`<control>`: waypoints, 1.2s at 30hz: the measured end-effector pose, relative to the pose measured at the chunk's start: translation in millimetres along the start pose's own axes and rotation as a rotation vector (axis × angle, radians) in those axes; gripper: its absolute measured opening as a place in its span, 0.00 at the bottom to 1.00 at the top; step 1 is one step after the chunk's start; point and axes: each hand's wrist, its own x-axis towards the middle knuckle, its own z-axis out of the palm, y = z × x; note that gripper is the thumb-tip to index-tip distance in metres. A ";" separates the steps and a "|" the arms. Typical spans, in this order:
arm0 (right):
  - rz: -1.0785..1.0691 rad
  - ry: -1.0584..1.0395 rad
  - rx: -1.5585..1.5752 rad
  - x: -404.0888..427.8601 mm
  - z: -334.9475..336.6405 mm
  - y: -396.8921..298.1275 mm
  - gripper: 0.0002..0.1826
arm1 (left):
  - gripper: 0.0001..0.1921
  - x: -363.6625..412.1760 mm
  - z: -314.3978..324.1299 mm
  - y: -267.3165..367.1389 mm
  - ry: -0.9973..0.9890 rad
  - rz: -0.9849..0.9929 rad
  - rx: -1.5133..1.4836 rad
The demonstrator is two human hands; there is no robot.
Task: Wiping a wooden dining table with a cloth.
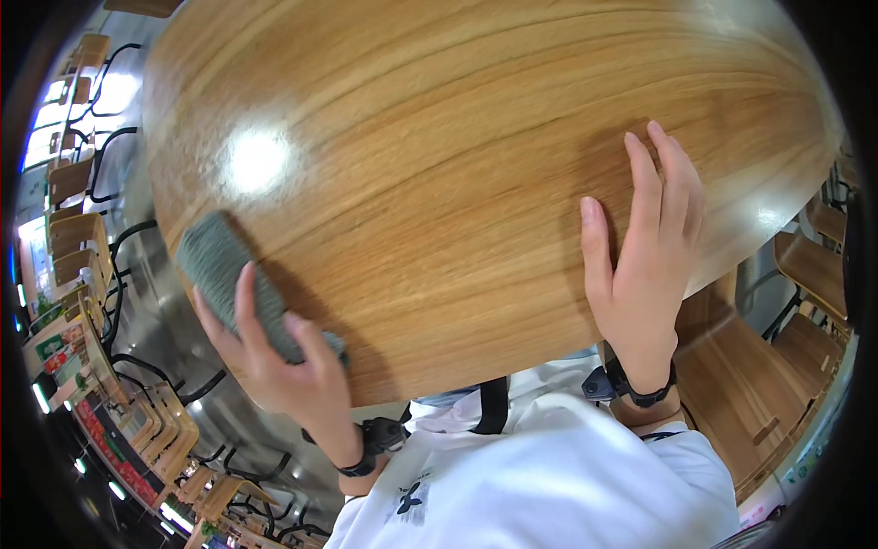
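A folded grey-green cloth (230,267) lies on the wooden tabletop (425,185), close to its left edge. My left hand (288,364) grips the near part of this cloth, with fingers on top and the thumb at its right side. Over the right part of the tabletop is my right hand (645,254), palm down with its fingers apart and nothing in it. Each wrist wears a black strap with a small dark device. Whether the right fingertips touch the wood I cannot tell.
Wooden chairs (79,240) with black metal frames stand beyond the table's left edge. A wooden chair seat or bench (741,377) is close by at the lower right, with more chairs (809,267) behind it. Bright light reflects off the tabletop.
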 end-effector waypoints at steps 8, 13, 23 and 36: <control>-0.018 0.060 -0.015 4.8 12.2 -3.4 0.30 | 0.32 -21.0 31.9 114.0 -0.246 0.433 -0.452; -0.026 0.041 0.005 2.0 13.9 -0.9 0.31 | 0.34 -33.9 25.2 105.9 -0.339 0.497 -0.628; -0.006 0.089 0.052 1.8 12.0 -7.2 0.30 | 0.27 -5.4 -15.1 -56.4 -0.033 -0.027 -0.157; -0.007 0.106 0.035 3.4 18.2 -8.9 0.30 | 0.29 -13.2 26.3 83.1 -0.180 0.388 -0.333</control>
